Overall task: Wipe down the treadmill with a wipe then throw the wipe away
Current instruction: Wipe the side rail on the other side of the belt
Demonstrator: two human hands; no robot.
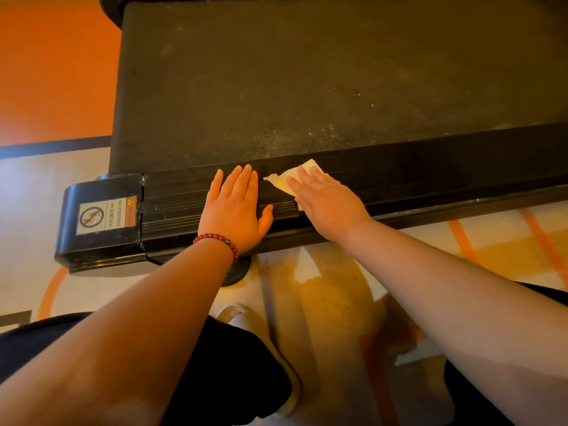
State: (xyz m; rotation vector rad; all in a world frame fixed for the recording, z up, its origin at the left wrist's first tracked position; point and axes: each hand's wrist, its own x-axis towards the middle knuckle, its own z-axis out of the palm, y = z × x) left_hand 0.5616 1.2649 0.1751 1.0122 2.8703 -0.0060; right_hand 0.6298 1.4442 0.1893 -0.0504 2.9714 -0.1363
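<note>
The wipe (290, 181) is pressed flat under the straight fingers of the right hand (325, 201) on the treadmill (307, 81) side rail — seemingly for wiping; the left hand (235, 210), flat and holding nothing, is rested beside it — likely for support.

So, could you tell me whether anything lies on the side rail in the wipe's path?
Yes: the left hand rests flat on the side rail just beside the wipe, toward the warning label. Past the right hand, which presses the wipe down, nothing visible lies on the rail.
</note>
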